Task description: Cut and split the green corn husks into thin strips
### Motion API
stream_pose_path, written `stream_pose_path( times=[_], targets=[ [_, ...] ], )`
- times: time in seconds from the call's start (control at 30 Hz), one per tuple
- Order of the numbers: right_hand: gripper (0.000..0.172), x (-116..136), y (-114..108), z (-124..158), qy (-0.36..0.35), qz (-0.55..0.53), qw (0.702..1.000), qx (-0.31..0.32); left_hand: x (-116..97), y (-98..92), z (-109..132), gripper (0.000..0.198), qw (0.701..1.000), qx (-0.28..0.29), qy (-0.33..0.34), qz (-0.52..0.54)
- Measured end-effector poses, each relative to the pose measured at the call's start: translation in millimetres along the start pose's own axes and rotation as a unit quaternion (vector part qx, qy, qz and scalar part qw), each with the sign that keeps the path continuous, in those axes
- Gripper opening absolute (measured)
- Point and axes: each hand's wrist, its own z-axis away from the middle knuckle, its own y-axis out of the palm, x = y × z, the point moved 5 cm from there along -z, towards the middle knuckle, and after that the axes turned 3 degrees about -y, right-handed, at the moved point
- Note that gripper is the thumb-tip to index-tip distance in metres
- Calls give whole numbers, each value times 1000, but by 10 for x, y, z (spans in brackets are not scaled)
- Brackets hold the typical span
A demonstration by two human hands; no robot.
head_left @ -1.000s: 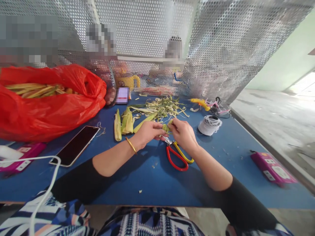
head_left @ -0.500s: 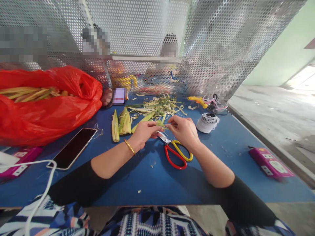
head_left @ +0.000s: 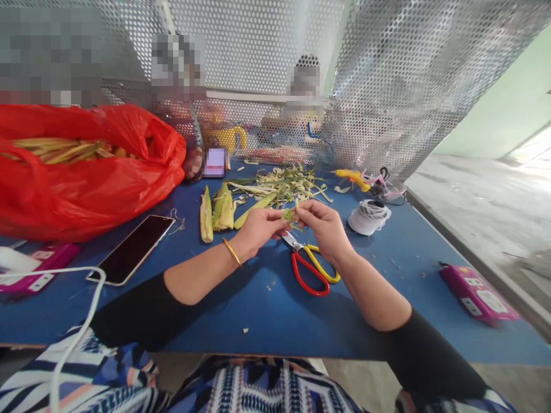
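Over the middle of the blue table (head_left: 206,321), my left hand (head_left: 258,230) pinches a small bundle of pale green corn husk strips (head_left: 288,215) between thumb and fingers. From the other side, my right hand (head_left: 325,226) grips the upright end of the same strips. Scissors (head_left: 310,273) with one red and one yellow handle lie just below both hands, blades partly under my left fingers. Two thicker pieces of corn husk (head_left: 223,209) rest left of my hands. Behind them spreads a heap of shredded husk (head_left: 286,182).
At the left stands a red plastic bag (head_left: 99,192) of husks, near a phone (head_left: 133,249). A roll of white string (head_left: 369,218), a yellow glue gun (head_left: 353,179) and a purple power strip (head_left: 477,293) are on the right. A perforated metal screen (head_left: 267,51) closes the back.
My right hand has shifted its pinch on the husk strips, its fingers now closer to my left hand. The whole view has shifted slightly; the scissors stay on the table.
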Motion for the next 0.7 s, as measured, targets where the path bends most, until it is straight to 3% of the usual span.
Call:
stream_pose_path(
  times=[0.17,0.43,0.7],
  targets=[
    [16,-5,-55,18,-19,84,995,-43,29,-5,-12,14,1000,0,-1,-8],
    [11,-61,-79,30,9,178,984,-13,54,-19,-24,8,1000,-14,11,-15],
    [10,-70,-73,30,19,211,977,0,62,-33,-59,16,993,-25,80,-85]
  ],
)
